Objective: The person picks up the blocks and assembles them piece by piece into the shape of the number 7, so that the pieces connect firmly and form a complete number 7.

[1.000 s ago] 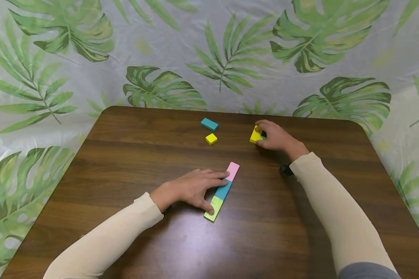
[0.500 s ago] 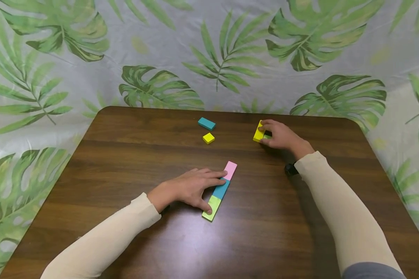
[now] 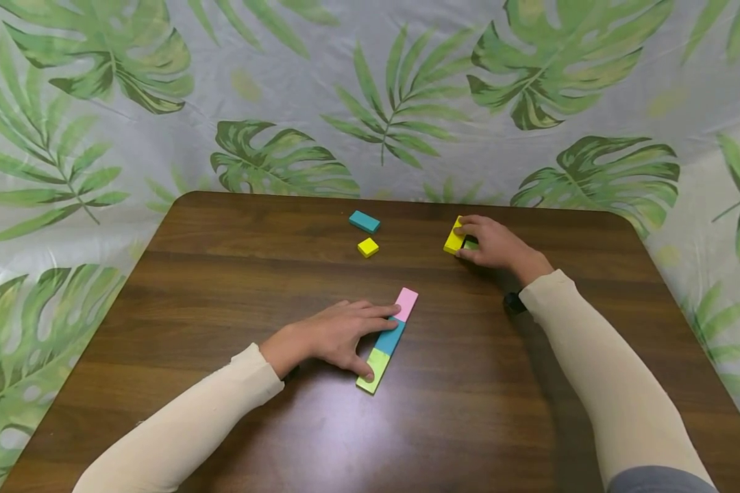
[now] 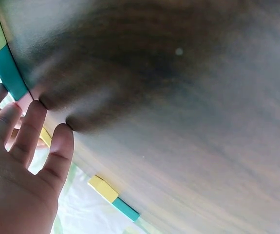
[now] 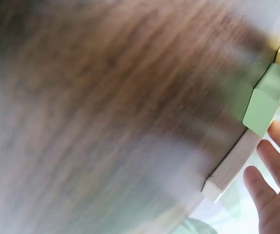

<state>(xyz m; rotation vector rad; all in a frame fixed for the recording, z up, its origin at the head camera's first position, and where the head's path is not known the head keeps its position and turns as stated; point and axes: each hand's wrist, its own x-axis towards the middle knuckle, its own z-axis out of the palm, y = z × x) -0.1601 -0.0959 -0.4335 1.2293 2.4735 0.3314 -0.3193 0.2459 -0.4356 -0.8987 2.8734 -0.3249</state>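
My left hand (image 3: 342, 335) lies spread along a straight row of flat blocks: a pink block (image 3: 408, 301) at the far end, a blue block (image 3: 391, 337) in the middle and a light green block (image 3: 370, 378) nearest me. Its thumb touches the green block, and fingertips touch around the pink and blue ones. At the back right, my right hand (image 3: 493, 243) pinches a yellow block (image 3: 453, 236) between thumb and fingers. Under that hand, the right wrist view shows a green block (image 5: 264, 105) and a wood-coloured block (image 5: 232, 161), both mostly hidden from the head.
Between the hands, toward the back edge, lie a blue block (image 3: 364, 221) and a small square yellow block (image 3: 368, 247). The brown wooden table (image 3: 271, 239) has rounded far corners, and a leaf-patterned curtain (image 3: 419, 89) hangs behind it.
My right hand and the yellow block have shifted slightly to the right. The left hand stays on the row of blocks, while the head view has moved a little.
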